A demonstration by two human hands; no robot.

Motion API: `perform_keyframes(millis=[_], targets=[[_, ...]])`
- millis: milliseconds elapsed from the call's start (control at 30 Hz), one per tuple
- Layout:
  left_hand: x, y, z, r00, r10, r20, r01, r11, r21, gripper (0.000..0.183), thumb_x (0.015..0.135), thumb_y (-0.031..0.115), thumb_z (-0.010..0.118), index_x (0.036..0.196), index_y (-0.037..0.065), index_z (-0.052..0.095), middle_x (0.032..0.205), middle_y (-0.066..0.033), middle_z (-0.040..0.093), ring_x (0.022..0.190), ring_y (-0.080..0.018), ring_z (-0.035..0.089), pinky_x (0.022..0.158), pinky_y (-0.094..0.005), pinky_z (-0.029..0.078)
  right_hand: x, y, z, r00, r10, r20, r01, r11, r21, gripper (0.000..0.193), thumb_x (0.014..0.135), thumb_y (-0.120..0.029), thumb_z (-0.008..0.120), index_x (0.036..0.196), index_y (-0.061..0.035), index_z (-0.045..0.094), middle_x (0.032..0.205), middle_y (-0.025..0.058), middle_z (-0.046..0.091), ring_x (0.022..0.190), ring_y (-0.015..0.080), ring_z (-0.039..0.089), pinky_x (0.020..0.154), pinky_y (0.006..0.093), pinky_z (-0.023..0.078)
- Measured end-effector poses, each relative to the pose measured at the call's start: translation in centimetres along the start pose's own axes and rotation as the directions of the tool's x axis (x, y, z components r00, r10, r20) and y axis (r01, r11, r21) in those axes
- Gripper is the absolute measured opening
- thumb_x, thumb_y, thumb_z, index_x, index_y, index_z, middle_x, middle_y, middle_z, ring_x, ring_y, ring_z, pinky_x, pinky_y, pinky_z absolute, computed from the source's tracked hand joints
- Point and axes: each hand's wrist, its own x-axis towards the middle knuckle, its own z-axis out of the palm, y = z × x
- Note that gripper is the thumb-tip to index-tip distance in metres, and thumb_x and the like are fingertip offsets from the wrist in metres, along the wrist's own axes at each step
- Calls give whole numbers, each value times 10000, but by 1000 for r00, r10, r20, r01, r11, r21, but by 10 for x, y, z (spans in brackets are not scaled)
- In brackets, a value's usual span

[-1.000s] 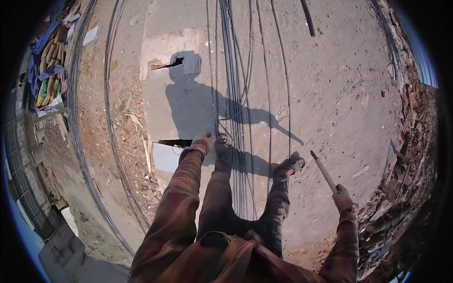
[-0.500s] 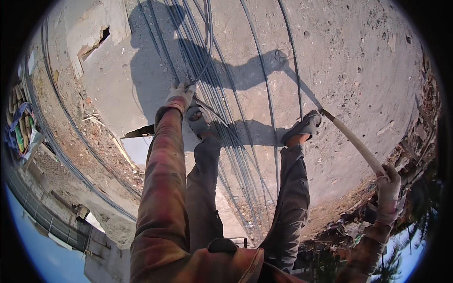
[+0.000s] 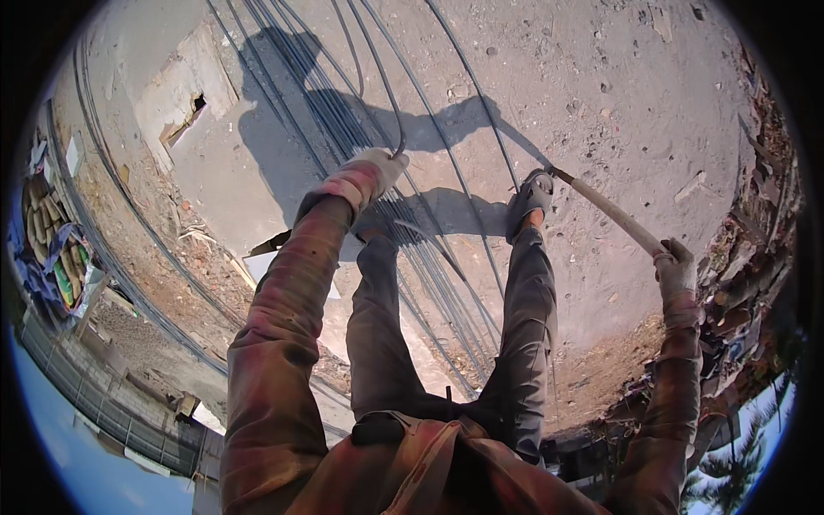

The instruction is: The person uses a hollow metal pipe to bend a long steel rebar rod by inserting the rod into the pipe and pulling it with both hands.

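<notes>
My gloved left hand (image 3: 378, 169) is closed around the curved end of a steel reinforcing bar (image 3: 401, 122), above a bundle of similar bars (image 3: 319, 105) on the ground. The bundle runs between my legs. Out to the right, my gloved right hand (image 3: 676, 266) grips the upper end of a long wooden handle (image 3: 616, 212). This slants down to a dark end by my right foot; the kind of tool cannot be made out.
My right sandal (image 3: 530, 204) stands beside a single bar. At far left, more long bars (image 3: 112, 176) curve past stacked sacks (image 3: 41, 215). Rubble (image 3: 755, 257) lines the right edge. A broken slab with a hole (image 3: 184, 94) lies at upper left.
My left hand has moved right and nearer, lifting the curved bar end with it. My right hand has shifted slightly left and up in the picture, still holding the wooden handle.
</notes>
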Motion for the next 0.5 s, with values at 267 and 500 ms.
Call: perform_keyframes(millis=[267,500], targets=[[41,185,8,797,340,499,353,409,-842,112,870,129,538,848,25,505,694,-16,505,390,-32,312,317,-153,222,37,30,-43,999,-12,47,9,998,64,154,783,-107,618,887,7,624,582,-18,506,442,55,434,398,218,339],[78,257,17,844,-145,516,487,609,-626,178,852,141,513,687,85,477,478,52,341,355,-53,305,314,-210,197,74,57,-62,993,-20,115,10,997,83,245,780,-112,625,964,50,611,727,54,603,613,106,547,545,243,435]])
